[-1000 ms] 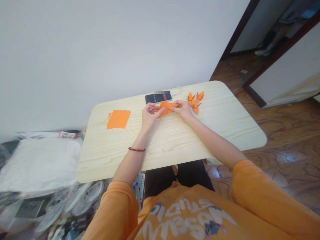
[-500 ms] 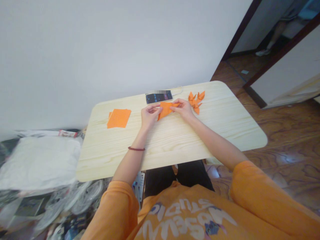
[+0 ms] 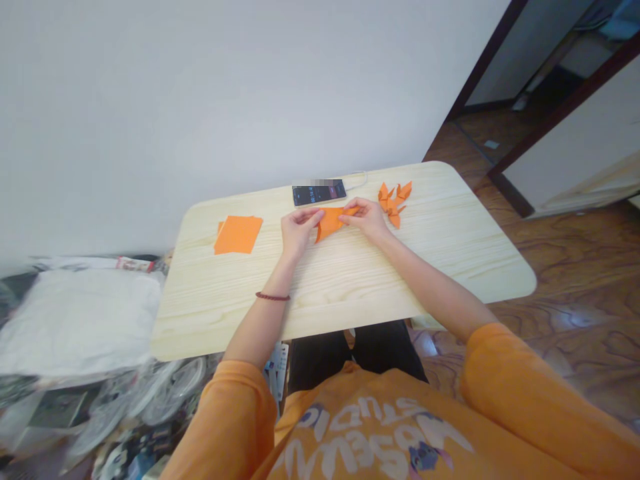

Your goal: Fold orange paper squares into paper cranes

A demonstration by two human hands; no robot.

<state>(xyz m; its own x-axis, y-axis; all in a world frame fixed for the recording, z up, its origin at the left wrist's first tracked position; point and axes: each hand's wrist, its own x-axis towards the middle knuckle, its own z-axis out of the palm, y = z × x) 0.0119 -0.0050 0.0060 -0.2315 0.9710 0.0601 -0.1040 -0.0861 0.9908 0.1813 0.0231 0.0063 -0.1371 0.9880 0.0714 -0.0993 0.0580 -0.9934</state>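
Between my hands is a folded sheet of orange origami paper (image 3: 329, 223), raised over the middle of the table. My left hand (image 3: 299, 230) pinches its left edge between thumb and fingers. At the opposite side, my right hand (image 3: 366, 218) grips the right corner, thumb on the near face. The fingers partly cover both ends of the paper. Several folded orange paper figures (image 3: 394, 203) lie just right of my right hand. Flat orange paper squares (image 3: 239, 235), slightly fanned, rest to the left of my left hand.
A phone (image 3: 319, 193) with a lit screen and a white cable lies behind my hands. The pale wooden table (image 3: 210, 307) stands against a white wall. White bags (image 3: 80, 320) and clutter fill the floor at left; a doorway opens at upper right.
My left thumb has shifted slightly on the paper's upper left edge, and the paper sits a little flatter. Both hands keep their hold. A leg in the doorway has mostly gone from view.
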